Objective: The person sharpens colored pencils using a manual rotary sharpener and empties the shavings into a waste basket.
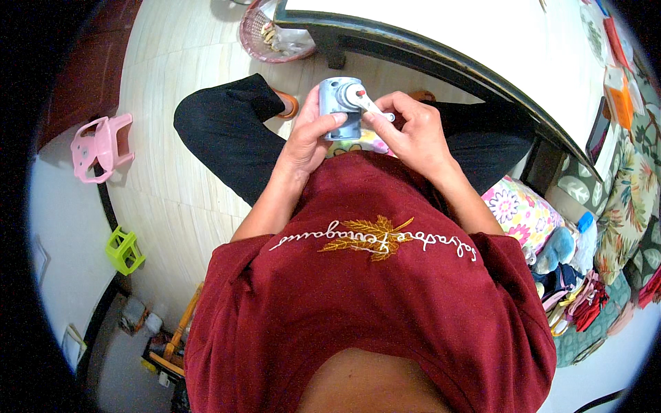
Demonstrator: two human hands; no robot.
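Note:
My left hand (pixel 311 138) grips a small grey-blue hand-crank pencil sharpener (pixel 331 98) by its side, thumb across the front. A round white hub with a red centre stands out from its face. From that hub a white crank handle (pixel 372 107) slants down to the right. My right hand (pixel 418 135) is closed on this crank, thumb and fingers pinching it near its outer end. The sharpener is held up above my lap, between my knees. Its underside and back are hidden by my fingers.
A white-topped table (pixel 441 34) with a dark edge stands ahead and to the right. Beyond my left knee is a pink wastebasket (pixel 251 45). A pink stool (pixel 103 148) and a green stool (pixel 124 251) are at the left. Clothes (pixel 585 303) and a floral cushion (pixel 523 213) lie at the right.

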